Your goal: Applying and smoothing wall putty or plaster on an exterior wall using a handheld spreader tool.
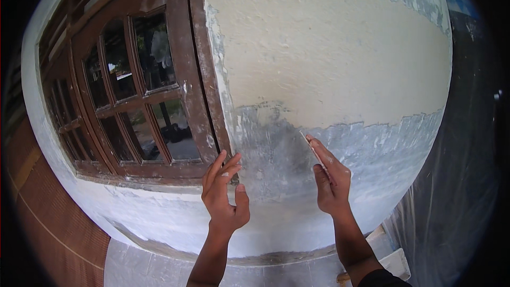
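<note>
Strip (312, 148), thin and pale, is in the right hand (336, 178), in front of the grey band (271, 154) of the wall (170, 215). It is turned almost edge-on to the camera, so I cannot tell well what kind of tool it is, nor whether its tip touches the wall. The right fingers are long and close together on its outer side, and the thumb presses from the inner side, so the gap between them is narrow and filled by the strip. I judge that the straight fingers are laid so because they give it firm support along its length.

The left hand (223, 199) holds nothing that I see. Its fingers are spread wide and a little bent, with the thumb apart, perhaps for balance of the body. It is raised by the lower right corner of the brown window (143, 101), which is set in the left part of the wall and has white smears on its wood.

Above the grey band, a rough cream area (340, 48) reaches near to the wall's right edge. Beyond this edge hangs clear plastic (441, 223), possibly placed there against dust. Under the wall's lower edge is grey floor (143, 266), with a pale block-like object (396, 264) near the dark right sleeve (385, 279).
</note>
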Available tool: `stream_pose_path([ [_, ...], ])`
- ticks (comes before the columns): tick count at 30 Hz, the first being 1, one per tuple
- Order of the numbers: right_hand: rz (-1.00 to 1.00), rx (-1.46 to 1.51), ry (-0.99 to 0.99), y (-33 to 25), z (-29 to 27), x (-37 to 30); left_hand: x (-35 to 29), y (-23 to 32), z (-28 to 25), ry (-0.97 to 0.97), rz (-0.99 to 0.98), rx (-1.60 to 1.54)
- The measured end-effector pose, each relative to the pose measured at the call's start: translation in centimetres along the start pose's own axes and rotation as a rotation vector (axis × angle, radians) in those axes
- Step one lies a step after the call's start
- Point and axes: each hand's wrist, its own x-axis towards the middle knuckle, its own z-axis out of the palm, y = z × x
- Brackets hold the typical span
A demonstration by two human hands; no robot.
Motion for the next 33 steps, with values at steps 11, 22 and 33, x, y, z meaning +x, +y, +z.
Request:
stream_pose_path([
  [11,-0.302,-0.508,0.097,2.1,4.7,1.8,2.6,-3.9,1.8,-0.052,0.146,0.056],
  [22,-0.288,-0.732,0.165,4.2,9.4,2.7,3.0,-11.1,5.2,0.018,0.244,-0.046],
  [33,-0.123,-1.080,0.163,3.7,13.6,3.2,1.9,-14.3,7.0,0.101,0.362,-0.503],
])
